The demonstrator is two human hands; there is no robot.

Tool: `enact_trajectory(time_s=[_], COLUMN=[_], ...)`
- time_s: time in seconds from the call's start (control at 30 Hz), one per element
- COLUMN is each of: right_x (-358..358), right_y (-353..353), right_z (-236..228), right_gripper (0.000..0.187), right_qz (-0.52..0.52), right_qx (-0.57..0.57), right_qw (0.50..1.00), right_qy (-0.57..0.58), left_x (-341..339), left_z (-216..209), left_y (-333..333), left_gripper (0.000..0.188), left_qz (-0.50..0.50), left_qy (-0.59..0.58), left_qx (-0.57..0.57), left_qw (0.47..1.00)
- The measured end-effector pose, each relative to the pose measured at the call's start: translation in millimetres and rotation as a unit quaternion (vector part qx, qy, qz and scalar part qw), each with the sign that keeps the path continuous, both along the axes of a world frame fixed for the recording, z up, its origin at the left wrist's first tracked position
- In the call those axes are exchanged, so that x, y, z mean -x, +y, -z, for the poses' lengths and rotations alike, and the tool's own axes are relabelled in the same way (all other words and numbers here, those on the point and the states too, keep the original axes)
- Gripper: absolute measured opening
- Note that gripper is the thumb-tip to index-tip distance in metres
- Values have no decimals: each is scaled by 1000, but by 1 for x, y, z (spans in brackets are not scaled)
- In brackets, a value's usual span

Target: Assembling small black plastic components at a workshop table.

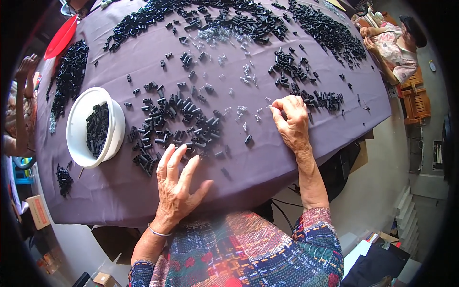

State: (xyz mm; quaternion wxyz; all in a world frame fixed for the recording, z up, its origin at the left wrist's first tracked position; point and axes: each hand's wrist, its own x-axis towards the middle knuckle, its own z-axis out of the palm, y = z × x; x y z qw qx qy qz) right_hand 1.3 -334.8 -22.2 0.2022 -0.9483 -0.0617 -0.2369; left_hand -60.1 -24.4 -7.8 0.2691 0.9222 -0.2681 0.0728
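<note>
Beyond the left hand (176,189), far left, co-worker's arm (21,122): bent, hand raised, at the edge of view.
Red tray (62,38): far side of left hand, out to its left, at the bench edge.
Left heap (69,74): black parts in a long strip, near the red tray, beyond the white bowl.
Small clump (63,181): more black parts, well left of left hand.
White bowl (117,136): left of and beyond left hand; black pieces (98,129) inside, low on one side.
Cylinder pile (160,117): loose black cylindrical parts, lying every way, just beyond left fingertips.
Left hand: fingers spread, thumb held wide, back up, at the near edge of that pile. Bracelet (160,233) on wrist.
Bench: purple-grey cloth (267,160) over it, bare and creased between the hands.
Springs (246,71): small, silvery, scattered left of and beyond right hand (291,119); a few just beside its fingertips.
Right hand: fingers curled, thumb and index drawn together at the springs. Can't tell if one is pinched.
Far heaps (239,21): black parts, well beyond both hands.
Right pile (327,100): black parts just right of right hand.
Second co-worker (397,50): seated far right, past the bench edge, near a wooden chair (416,103).
</note>
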Motion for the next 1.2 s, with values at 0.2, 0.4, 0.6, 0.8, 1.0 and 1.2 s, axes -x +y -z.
enact_trajectory(time_s=[0.2,0.4,0.6,0.8,1.0,1.2], right_x=[5,8,12,17,14,9], right_y=[2,4,15,21,15,14], right_z=[-5,1,-4,-12,-3,-4], right_gripper=[17,21,23,26,32,31], right_qz=[-36,-32,-37,-38,-43,-60], right_qx=[-70,-184,-235,-284,-211,-244], right_qw=[995,982,971,958,976,968], right_qy=[-54,-8,-9,12,-29,-17], left_x=[-1,-1,0,3,-6,-3], left_z=[0,0,0,-4,-13,-8], left_y=[0,0,3,3,-21,-35], left_gripper=[58,57,57,56,43,37], left_qz=[2,-1,-12,-10,-5,6], left_qy=[-1,-7,-20,-83,-100,-84], left_qx=[3,4,16,34,47,57], left_qw=[1000,1000,1000,996,994,995])
